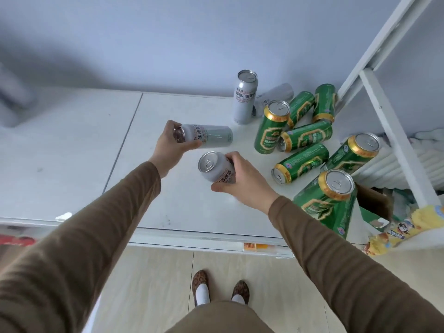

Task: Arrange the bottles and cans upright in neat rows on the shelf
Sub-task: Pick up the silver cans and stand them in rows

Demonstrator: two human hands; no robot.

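My left hand grips a silver can by its base end, the can lying sideways above the white shelf. My right hand holds a second silver can, tilted with its top facing me. A third silver can stands upright near the back wall, and a fourth lies behind it. Several green cans are at the right: one upright, one upright at the front right, one leaning, and several lying down.
A white shelf frame rises at the right edge. Beyond it are a cardboard box and a yellow snack packet. The shelf's front edge is close to my body. My feet stand on the tiled floor below.
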